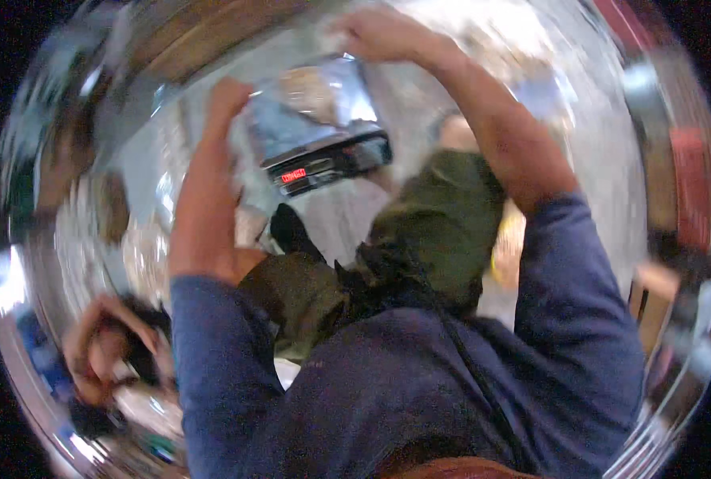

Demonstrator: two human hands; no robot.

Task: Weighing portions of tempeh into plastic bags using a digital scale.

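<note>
On the floor before me stands a digital weighing scale [325,164] with a shiny metal platform and a lit red display on its dark front. A pale, glossy item [308,90], perhaps something in clear plastic, lies on the platform. My left hand [229,99] is curled at the scale's left side, close to the platform edge. Beyond the far right corner of the platform is my right hand [373,33], its fingers bent. Both hands are blurred, and whether either grips anything is hidden by the blur.
Another person [116,353] is low at the left, arms raised or bent. Clear plastic bags with pale contents [146,251] lie left of my knee. Blurred pale goods [505,57] are at the upper right. A cardboard box [655,299] stands at the right, near red items [693,191].
</note>
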